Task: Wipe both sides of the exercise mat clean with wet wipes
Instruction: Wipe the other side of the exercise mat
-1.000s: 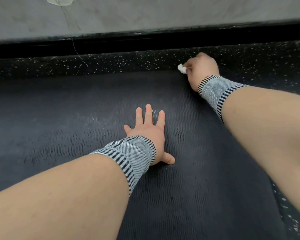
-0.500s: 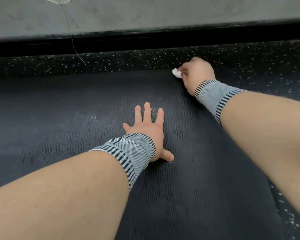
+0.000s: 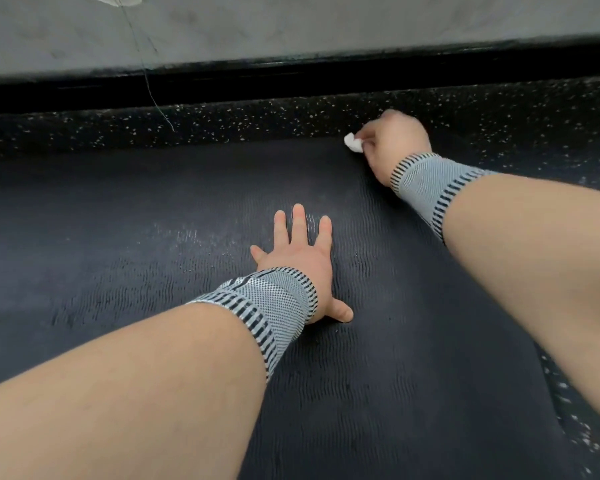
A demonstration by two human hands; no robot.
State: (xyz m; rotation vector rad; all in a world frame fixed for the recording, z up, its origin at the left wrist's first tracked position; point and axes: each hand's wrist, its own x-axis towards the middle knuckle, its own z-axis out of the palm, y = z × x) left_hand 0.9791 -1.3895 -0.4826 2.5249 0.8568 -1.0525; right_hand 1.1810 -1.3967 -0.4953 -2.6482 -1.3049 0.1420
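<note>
1. The exercise mat (image 3: 153, 209) is lying flat on the floor, spreading across most of the view; its dark surface is showing fine wavy ribbing, with a faint sheen just left of the left hand's fingers.
2. The left hand (image 3: 300, 261) is resting palm-down on the middle of the mat, its fingers lying straight and slightly spread, holding nothing.
3. The right hand (image 3: 394, 142) is curling around a small crumpled white wet wipe (image 3: 354, 143), pressing it at the mat's far edge.
4. Both wrists are wearing knitted grey wristbands (image 3: 274, 301) edged with black striping.
5. Speckled black rubber flooring (image 3: 257, 124) is bordering the mat on its far and right sides.
6. A mottled grey wall (image 3: 326, 26) is rising behind a black baseboard (image 3: 291, 88), with a thin thread (image 3: 151, 91) hanging down it.
</note>
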